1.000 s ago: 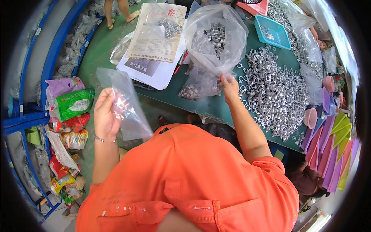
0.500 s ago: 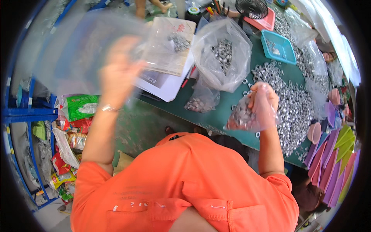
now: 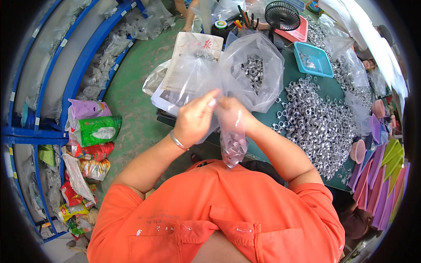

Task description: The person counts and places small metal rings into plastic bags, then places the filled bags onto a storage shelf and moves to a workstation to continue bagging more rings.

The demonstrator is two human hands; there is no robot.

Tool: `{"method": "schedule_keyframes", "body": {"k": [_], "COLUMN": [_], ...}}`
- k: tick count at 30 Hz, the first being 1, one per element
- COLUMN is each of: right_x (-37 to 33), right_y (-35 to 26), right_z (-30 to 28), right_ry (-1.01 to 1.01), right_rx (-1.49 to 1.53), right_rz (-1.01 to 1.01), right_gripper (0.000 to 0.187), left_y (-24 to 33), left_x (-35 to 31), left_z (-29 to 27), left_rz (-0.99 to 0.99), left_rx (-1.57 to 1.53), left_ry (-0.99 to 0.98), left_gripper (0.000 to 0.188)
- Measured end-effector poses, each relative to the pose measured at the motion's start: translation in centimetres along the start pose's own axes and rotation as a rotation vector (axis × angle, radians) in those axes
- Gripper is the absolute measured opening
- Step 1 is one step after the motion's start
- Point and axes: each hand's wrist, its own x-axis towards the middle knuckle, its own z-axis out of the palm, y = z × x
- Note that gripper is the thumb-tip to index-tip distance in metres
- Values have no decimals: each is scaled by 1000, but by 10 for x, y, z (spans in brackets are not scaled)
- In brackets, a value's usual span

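Observation:
In front of my chest my two hands are close together. My right hand [image 3: 233, 115] is closed round the upper part of a small clear bag of metal rings [image 3: 233, 148], which hangs below it. My left hand [image 3: 195, 117], with a bangle at its wrist, pinches a larger clear plastic bag [image 3: 202, 79]; that bag spreads beyond my fingers over a newspaper [image 3: 186, 57]. Behind my right hand stands a wide open plastic bag [image 3: 274, 65] partly filled with metal rings. A large pile of loose metal rings [image 3: 322, 131] covers the right of the table.
A turquoise tray [image 3: 326, 68], a black fan [image 3: 282, 16] and a red scale-like base [image 3: 300, 33] are at the back. A pink cup [image 3: 357, 151] and colourful bins [image 3: 375, 179] line the right. Blue shelving [image 3: 33, 136] and bright packets [image 3: 98, 130] stand left. Another person's leg shows at the top.
My left hand has come down and right from its raised place, bringing the clear bag over the newspaper. My right hand has moved left with the small bag of rings, meeting it.

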Motion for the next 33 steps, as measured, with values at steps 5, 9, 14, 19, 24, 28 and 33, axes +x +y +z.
{"method": "schedule_keyframes", "body": {"k": [5,9,14,19,24,28,33], "right_x": [20,5,-31,-65,-82,-99,-143], "right_y": [63,68,76,86,103,77,79], "right_z": [26,-21,-59,-79,-117,-122,-134], "right_ry": [-42,164,266,556,959,747,345], "right_rx": [161,266,1236,1335,1370,803,597], "right_rz": [-181,-271,-44,23,292,510,439], "right_gripper": [45,37,33,33,24,32,66], "left_y": [28,31,50,61,56,43,47], "left_x": [1,-3,9,7,26,38,51], "left_z": [27,24,34,62,107,140,147], "left_rz": [748,818,490,136,-184,-1178,-1171], "left_rx": [-28,7,0,-246,-636,-1176,-1176], "left_ry": [-305,-454,-391,-654,-627,-603,-625], "left_gripper": [27,27,41,68,49,35,27]}}
